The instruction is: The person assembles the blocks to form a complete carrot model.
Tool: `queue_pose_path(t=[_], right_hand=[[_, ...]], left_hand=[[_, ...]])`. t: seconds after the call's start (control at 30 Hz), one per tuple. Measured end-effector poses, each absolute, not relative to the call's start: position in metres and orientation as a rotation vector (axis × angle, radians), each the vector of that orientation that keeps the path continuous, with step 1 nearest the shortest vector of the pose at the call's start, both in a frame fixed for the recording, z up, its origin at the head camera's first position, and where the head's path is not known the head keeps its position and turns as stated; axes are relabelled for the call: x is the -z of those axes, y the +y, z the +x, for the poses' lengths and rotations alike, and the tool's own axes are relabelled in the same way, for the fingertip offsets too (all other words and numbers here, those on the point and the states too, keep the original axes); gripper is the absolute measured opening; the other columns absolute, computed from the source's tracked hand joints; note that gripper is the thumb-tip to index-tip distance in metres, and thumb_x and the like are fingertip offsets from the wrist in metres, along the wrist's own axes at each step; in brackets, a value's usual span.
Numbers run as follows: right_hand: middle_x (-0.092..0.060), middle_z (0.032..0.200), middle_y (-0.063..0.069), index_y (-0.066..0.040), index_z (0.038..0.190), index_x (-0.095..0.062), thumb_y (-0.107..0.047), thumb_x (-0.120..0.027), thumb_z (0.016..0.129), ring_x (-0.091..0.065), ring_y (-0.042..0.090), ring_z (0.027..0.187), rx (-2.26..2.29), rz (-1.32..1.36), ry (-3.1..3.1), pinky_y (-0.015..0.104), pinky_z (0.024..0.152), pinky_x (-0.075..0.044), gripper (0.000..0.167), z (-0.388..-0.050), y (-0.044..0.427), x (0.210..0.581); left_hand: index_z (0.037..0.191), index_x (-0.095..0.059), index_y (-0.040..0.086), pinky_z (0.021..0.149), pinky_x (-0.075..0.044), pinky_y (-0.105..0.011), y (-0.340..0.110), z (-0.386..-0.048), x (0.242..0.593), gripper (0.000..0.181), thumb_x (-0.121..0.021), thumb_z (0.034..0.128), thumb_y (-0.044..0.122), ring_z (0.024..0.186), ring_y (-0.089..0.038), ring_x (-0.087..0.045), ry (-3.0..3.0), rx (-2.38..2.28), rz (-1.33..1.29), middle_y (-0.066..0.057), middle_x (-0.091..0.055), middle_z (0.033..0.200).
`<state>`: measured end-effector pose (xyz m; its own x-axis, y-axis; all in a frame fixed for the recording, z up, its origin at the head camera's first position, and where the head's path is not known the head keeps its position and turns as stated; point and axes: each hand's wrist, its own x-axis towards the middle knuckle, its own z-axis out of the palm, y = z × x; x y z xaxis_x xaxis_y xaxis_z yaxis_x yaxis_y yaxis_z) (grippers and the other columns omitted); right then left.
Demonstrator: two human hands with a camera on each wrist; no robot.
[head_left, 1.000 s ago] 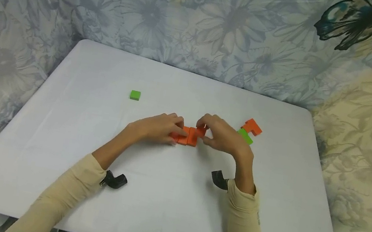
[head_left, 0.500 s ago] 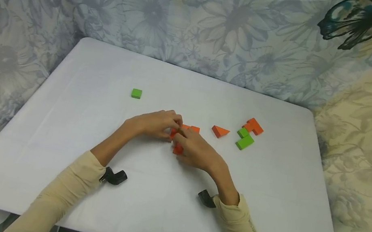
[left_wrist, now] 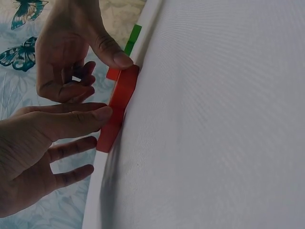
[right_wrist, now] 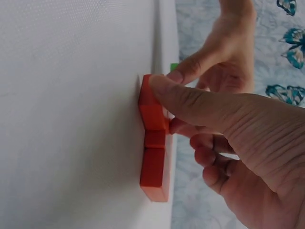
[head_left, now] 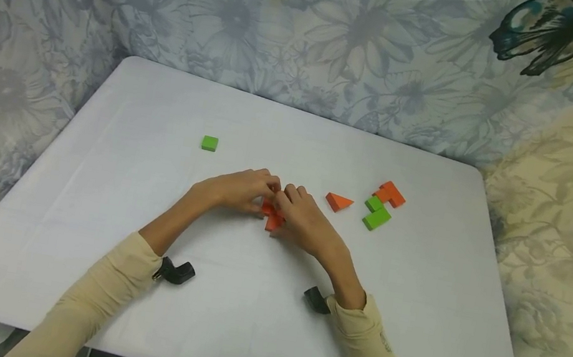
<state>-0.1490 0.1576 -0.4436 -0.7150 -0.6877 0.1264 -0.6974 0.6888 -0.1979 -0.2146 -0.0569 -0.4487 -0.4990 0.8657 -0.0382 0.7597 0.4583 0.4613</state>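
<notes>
In the head view, a small cluster of orange blocks [head_left: 274, 221] lies on the table between both hands, partly covered by fingers. My left hand [head_left: 239, 189] holds the cluster's left end, thumb on the near side and fingers on the far side. My right hand [head_left: 310, 223] pinches an orange block [right_wrist: 152, 107] at the near side, its thumb pressed on the block's face in the right wrist view. Beside that piece, the left thumb rests against another orange block [left_wrist: 111, 131] in the left wrist view. The far part of the cluster is hidden behind the right hand.
An orange triangular block [head_left: 338, 203] lies right of the hands. Beyond it sit a green stepped block [head_left: 376, 217] and an orange angular block [head_left: 391, 193]. A green square block [head_left: 209, 143] lies at the back left of the white table [head_left: 161, 113].
My right hand has left the orange triangular block, now lying apart, and moved left and nearer with another orange block. That block has since shifted slightly away from me. The left hand stays nearly still.
</notes>
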Motion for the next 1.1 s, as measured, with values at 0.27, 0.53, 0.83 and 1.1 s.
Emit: queue_pose_path(t=[0.27, 0.53, 0.83, 1.1], right_hand=[[-0.062, 0.123, 0.016, 0.000, 0.126, -0.061, -0.032, -0.090, 0.083, -0.058, 0.032, 0.112, -0.396, 1.036, -2.982, 0.042, 0.097, -0.053, 0.061, -0.154, 0.171, 0.438], [-0.064, 0.138, 0.018, 0.001, 0.139, -0.058, -0.025, -0.087, 0.087, -0.055, 0.036, 0.134, -0.335, 0.957, -3.111, 0.046, 0.116, -0.047, 0.065, -0.158, 0.179, 0.441], [-0.068, 0.132, 0.017, 0.001, 0.136, -0.060, -0.021, -0.084, 0.090, -0.058, 0.034, 0.126, -0.318, 0.973, -3.057, 0.044, 0.111, -0.051, 0.056, -0.159, 0.179, 0.446], [-0.063, 0.134, 0.017, 0.000, 0.137, -0.061, -0.026, -0.084, 0.090, -0.057, 0.035, 0.125, -0.428, 0.950, -3.034, 0.046, 0.108, -0.052, 0.058, -0.158, 0.182, 0.441]], left_hand=[[0.117, -0.080, 0.012, 0.105, -0.051, -0.040, -0.056, -0.212, 0.447, 0.029, -0.084, 0.0894, 0.021, 0.121, -0.026, -0.058, 2.440, -0.560, 1.401, -0.007, -0.066, 0.128], [0.120, -0.080, 0.014, 0.104, -0.052, -0.039, -0.055, -0.211, 0.444, 0.030, -0.083, 0.0908, 0.021, 0.120, -0.025, -0.057, 2.452, -0.540, 1.341, -0.007, -0.066, 0.128], [0.119, -0.080, 0.014, 0.105, -0.052, -0.039, -0.054, -0.212, 0.447, 0.030, -0.083, 0.0908, 0.022, 0.121, -0.026, -0.057, 2.459, -0.536, 1.351, -0.007, -0.066, 0.128], [0.119, -0.080, 0.014, 0.103, -0.052, -0.039, -0.055, -0.212, 0.448, 0.030, -0.083, 0.0905, 0.023, 0.119, -0.025, -0.057, 2.458, -0.548, 1.352, -0.006, -0.067, 0.127]])
